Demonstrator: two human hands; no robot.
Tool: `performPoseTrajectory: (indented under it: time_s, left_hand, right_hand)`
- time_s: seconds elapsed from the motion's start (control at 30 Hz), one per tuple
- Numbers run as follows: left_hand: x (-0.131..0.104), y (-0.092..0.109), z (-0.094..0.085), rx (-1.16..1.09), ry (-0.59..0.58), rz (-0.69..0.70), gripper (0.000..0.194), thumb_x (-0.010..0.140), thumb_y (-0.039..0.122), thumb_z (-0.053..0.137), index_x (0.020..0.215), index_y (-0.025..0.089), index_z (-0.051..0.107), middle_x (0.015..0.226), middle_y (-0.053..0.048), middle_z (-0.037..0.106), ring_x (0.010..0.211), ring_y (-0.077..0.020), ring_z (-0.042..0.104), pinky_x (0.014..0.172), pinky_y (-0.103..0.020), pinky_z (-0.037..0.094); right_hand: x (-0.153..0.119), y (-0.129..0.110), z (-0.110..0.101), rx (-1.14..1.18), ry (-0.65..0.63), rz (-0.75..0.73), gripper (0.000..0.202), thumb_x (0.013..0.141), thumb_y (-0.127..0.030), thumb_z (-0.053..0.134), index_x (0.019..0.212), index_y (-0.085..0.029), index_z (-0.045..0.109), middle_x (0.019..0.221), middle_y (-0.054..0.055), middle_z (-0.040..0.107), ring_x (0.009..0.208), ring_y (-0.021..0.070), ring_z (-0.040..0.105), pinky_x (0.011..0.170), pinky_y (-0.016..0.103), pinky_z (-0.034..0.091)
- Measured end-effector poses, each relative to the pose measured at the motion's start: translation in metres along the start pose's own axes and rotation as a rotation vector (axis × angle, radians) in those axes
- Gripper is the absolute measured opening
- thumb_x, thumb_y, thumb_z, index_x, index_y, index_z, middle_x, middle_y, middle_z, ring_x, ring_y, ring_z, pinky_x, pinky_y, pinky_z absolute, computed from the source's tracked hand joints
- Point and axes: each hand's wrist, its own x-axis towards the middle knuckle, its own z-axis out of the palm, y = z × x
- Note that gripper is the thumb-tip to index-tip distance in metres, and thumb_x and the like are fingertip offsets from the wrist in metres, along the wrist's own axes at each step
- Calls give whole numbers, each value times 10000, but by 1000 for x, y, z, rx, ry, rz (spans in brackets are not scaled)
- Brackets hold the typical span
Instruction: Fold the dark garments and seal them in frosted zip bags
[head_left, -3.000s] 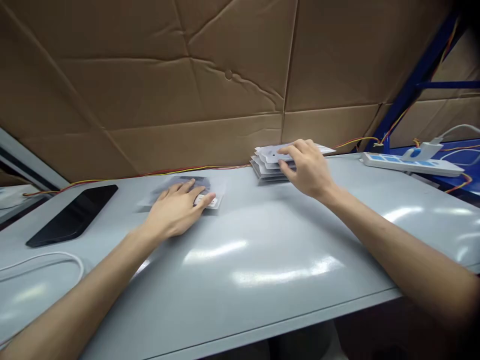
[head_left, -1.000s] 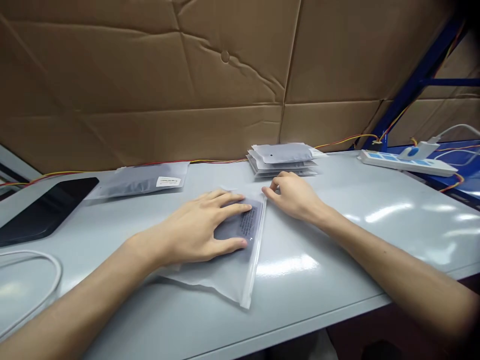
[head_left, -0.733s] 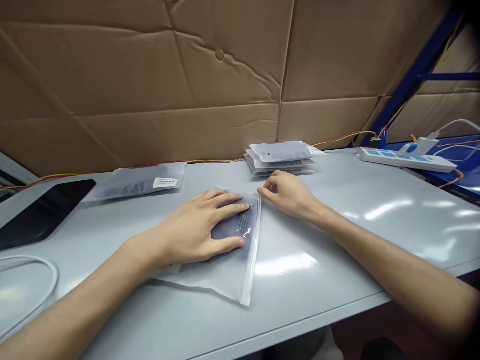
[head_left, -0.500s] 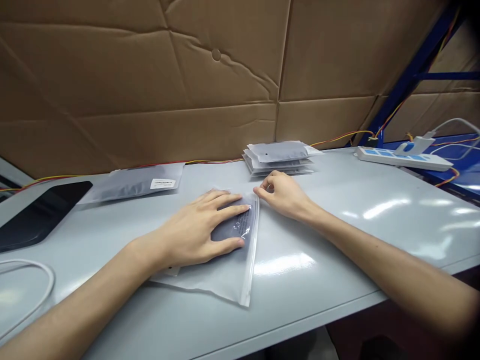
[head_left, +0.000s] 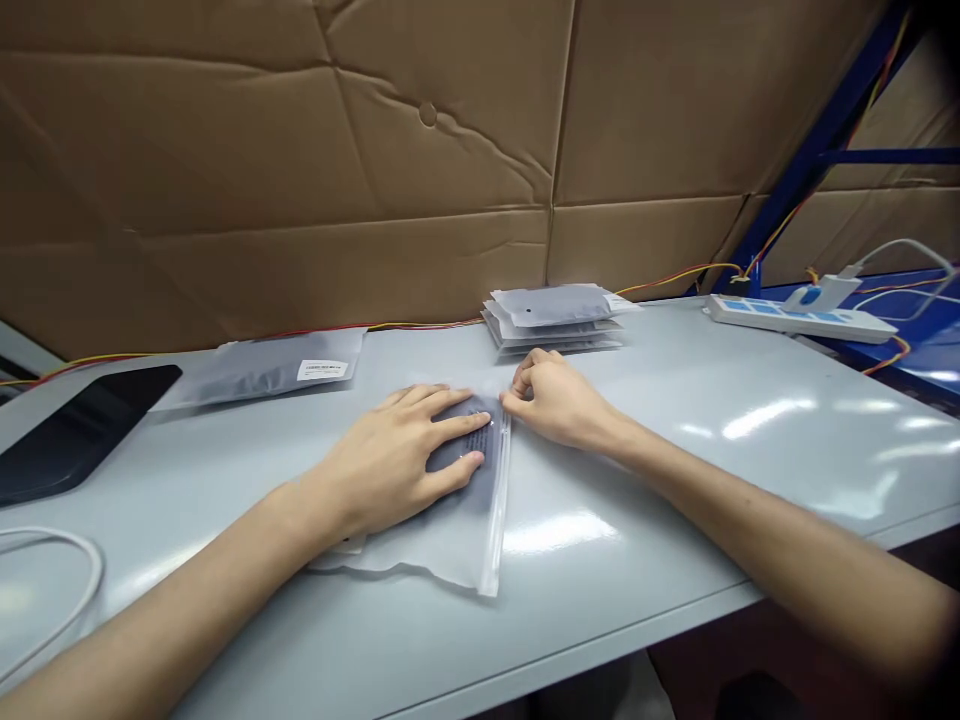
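Note:
A frosted zip bag (head_left: 450,553) with something dark and flat inside lies on the table in front of me. My left hand (head_left: 397,455) rests flat on it, fingers spread, covering much of the contents. Printed lines show on the dark area beyond my fingertips. The bag's zip edge runs along its right side. At the far end of that edge, my right hand (head_left: 551,400) is closed in a pinch on the bag's zip; the exact bit between the fingertips is too small to make out.
Behind my right hand is a stack of filled frosted bags (head_left: 553,308). Another filled bag with a white label (head_left: 322,370) lies at the back left, beside a black phone-like slab (head_left: 90,425). A white cable (head_left: 94,570) curls at left; a power strip (head_left: 802,318) sits at right.
My right hand has come slightly nearer along the zip edge, its fingers closing at the bag's far corner. The left hand stays spread on the bag, whose near edge has shifted a little.

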Motion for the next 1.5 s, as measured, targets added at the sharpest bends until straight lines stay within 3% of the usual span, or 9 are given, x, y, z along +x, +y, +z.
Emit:
performPoseTrajectory:
  time_s: [0.23,0.43,0.67,0.87,1.03,1.13,1.27,1.5]
  left_hand:
    - [4,4,3,80,51,-163,495,990,489,398,1387,279,606,1486,-80,535,1352,-328,485,1121,-540,400]
    - [7,1,3,146,49,-373,522,988,507,341,1372,288,618,1483,-73,541,1327,-339,506,1044,-541,458]
    - [11,1,3,173,62,-449,519,982,512,340,1360,298,624,1462,-57,565,1324,-333,504,1035,-533,449]
    - [8,-9,4,126,60,-410,558,994,554,297,1392,297,592,1462,-62,561,1317,-326,494,1062,-544,405]
    - [4,-11,0,9,62,-362,605,979,644,283,1414,329,562,1478,-31,546,1332,-324,462,1074,-548,379]
    - [1,-6,-4,-36,27,-269,617,964,681,303,1440,358,527,1504,-2,520,1339,-331,443,1078,-548,367]
    - [-3,-1,-7,-75,-7,-168,660,949,707,331,1498,357,445,1552,-5,463,1350,-333,431,1091,-534,350]
    - [-4,1,-2,-108,22,-166,700,954,693,341,1519,286,412,1564,-53,438,1398,-328,393,1130,-534,319]
  right_hand:
    - [-13,-19,-2,72,-60,-105,256,823,-245,569,570,-203,566,872,69,625,953,229,547,869,364,448]
    - [-26,-34,-10,102,-155,-145,245,779,-249,594,550,-198,526,893,68,612,932,217,550,854,343,462]
    - [-33,-43,-26,88,-300,-156,231,765,-246,603,550,-203,532,949,65,615,891,209,581,810,332,492]
    - [-29,-33,-24,174,-333,-142,201,795,-294,625,616,-207,598,1019,60,633,984,214,590,859,327,490]
    - [-18,-16,-13,77,-162,-129,173,889,-296,558,805,-216,686,985,68,630,1035,234,566,910,365,458]
    - [-14,-9,-8,51,-132,-157,150,897,-322,588,887,-218,695,979,66,617,1038,236,555,898,363,456]
    - [-11,-5,-6,66,-104,-157,181,922,-346,565,910,-208,681,1004,62,604,1038,227,549,893,353,452]
    - [-13,-12,-9,109,-128,-58,306,937,-425,528,818,-201,700,1009,77,618,1060,242,555,919,366,450]
